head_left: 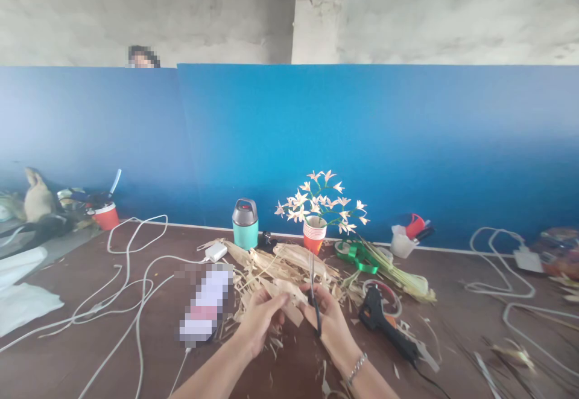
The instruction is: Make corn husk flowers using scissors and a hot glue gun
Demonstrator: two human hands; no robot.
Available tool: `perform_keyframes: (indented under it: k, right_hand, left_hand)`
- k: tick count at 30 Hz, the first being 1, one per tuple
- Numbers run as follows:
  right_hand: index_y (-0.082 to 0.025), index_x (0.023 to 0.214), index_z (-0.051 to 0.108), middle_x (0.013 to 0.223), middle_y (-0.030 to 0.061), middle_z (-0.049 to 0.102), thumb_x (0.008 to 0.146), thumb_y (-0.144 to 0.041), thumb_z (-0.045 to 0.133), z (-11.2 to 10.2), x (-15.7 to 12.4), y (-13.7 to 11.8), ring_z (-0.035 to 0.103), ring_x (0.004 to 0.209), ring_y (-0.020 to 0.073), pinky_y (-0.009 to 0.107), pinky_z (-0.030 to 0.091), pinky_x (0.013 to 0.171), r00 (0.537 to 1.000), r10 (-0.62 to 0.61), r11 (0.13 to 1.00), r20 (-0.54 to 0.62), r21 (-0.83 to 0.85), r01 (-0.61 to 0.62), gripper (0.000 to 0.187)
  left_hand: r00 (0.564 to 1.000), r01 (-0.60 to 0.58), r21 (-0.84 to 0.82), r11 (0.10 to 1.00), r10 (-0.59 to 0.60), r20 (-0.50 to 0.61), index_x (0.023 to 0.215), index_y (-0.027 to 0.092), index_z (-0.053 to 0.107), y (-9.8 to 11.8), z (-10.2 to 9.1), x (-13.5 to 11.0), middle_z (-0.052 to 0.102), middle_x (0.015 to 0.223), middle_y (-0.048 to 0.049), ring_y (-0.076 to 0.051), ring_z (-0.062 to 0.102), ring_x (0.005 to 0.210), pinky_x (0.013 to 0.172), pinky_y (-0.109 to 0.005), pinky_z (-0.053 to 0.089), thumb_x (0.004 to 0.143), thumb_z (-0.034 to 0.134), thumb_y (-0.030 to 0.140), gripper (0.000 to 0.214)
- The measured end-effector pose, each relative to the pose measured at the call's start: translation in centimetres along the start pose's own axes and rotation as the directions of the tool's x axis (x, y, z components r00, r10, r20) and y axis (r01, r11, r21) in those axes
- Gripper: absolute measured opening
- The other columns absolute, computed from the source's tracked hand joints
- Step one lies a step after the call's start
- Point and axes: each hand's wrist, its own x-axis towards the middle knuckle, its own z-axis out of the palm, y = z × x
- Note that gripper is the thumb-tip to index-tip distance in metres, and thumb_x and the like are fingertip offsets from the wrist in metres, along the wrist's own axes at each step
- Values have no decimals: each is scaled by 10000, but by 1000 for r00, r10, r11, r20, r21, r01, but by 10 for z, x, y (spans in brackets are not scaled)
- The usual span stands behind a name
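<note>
My left hand [257, 322] is closed, pinching a pale strip of corn husk [293, 313] between thumb and fingers. Scissors [315, 309] sit in my right hand [333, 325], their blades pointing up and away from me. The right fingertips also touch the husk strip's near edge. Just beyond both hands lies a loose heap of dried corn husks [257, 261] with small scraps around it. Behind the heap stands a red-and-white paper cup [313, 241] holding husk flowers [316, 203] on green stems.
A phone [205, 302] with a blurred screen lies left, among white cables [136, 290]. A teal flask [245, 230] stands behind. To the right are a black glue gun [389, 326], green ribbon [357, 255], a tape roll [394, 295] and a white cup [402, 243]. A blue partition [362, 121] backs the table.
</note>
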Motion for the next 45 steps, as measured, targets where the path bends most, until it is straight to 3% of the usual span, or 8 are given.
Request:
perform_keyframes:
  k: [8, 18, 23, 28, 31, 35, 40, 45]
  right_hand:
    - [-181, 744, 562, 513, -72, 465, 490, -264, 814, 2, 0, -1, 367, 463, 69, 191, 280, 433, 1000, 26, 1000, -5, -4, -26, 367]
    - [-182, 784, 549, 458, -91, 431, 488, -312, 807, 2, 0, -3, 342, 408, 62, 196, 261, 402, 999, 8, 999, -36, 40, -7, 414]
    - [-176, 764, 569, 522, -57, 506, 470, -278, 815, 6, -2, 0, 423, 466, 89, 203, 336, 436, 994, -45, 999, -104, 8, 46, 397]
    - [-179, 856, 578, 543, -50, 530, 543, -290, 764, -5, 2, 2, 460, 461, 102, 209, 360, 431, 991, -27, 999, -130, 29, 31, 381]
    - [-166, 854, 596, 535, -44, 527, 577, -252, 729, -10, 5, 8, 468, 462, 106, 215, 366, 440, 999, -32, 997, -41, -77, 29, 319]
    - [-156, 828, 619, 553, -31, 536, 606, -165, 637, -11, 4, 19, 484, 494, 119, 231, 389, 484, 991, -90, 940, 96, -321, 117, 222]
    - [-165, 892, 614, 637, -11, 588, 596, -115, 569, -13, 4, 21, 537, 578, 147, 231, 410, 527, 982, -83, 888, 167, -434, 149, 303]
    - [-164, 865, 609, 655, -2, 599, 651, -221, 650, -13, 5, 18, 557, 613, 163, 249, 430, 573, 987, -84, 912, 140, -389, 132, 225]
  left_hand:
    - [974, -184, 329, 926, 217, -66, 528, 150, 588, 4, 5, -5, 462, 357, 44, -79, 396, 338, 360, -183, 251, 684, 704, 351, 280]
    - [945, -311, 536, 785, 316, 86, 733, 155, 727, 6, -1, 0, 720, 680, -47, -202, 641, 628, 562, -231, 457, 737, 590, 208, 147]
    - [880, -382, 630, 676, 474, 25, 648, 177, 699, 6, -1, -2, 681, 604, -29, -195, 605, 583, 575, -244, 432, 693, 630, 220, 92]
    - [845, -248, 526, 814, 447, -293, 452, 181, 508, 16, -19, 8, 481, 395, 29, -116, 439, 394, 429, -219, 317, 733, 605, 357, 346]
    - [900, -264, 319, 910, 351, -258, 457, 178, 444, 21, -24, 13, 363, 364, 76, -62, 327, 352, 387, -188, 241, 726, 623, 424, 406]
    - [942, -174, 86, 981, 191, -277, 669, 168, 542, 20, -16, 12, 446, 476, 85, -47, 383, 387, 377, -146, 234, 648, 698, 382, 266]
    - [965, -200, 23, 979, 201, -170, 585, 157, 505, 23, -10, 7, 460, 471, 69, -41, 380, 409, 380, -148, 263, 624, 688, 255, 211]
    - [960, -151, 28, 988, 153, -235, 656, 156, 531, 23, -13, 9, 522, 527, 52, -42, 417, 422, 381, -146, 256, 627, 691, 250, 188]
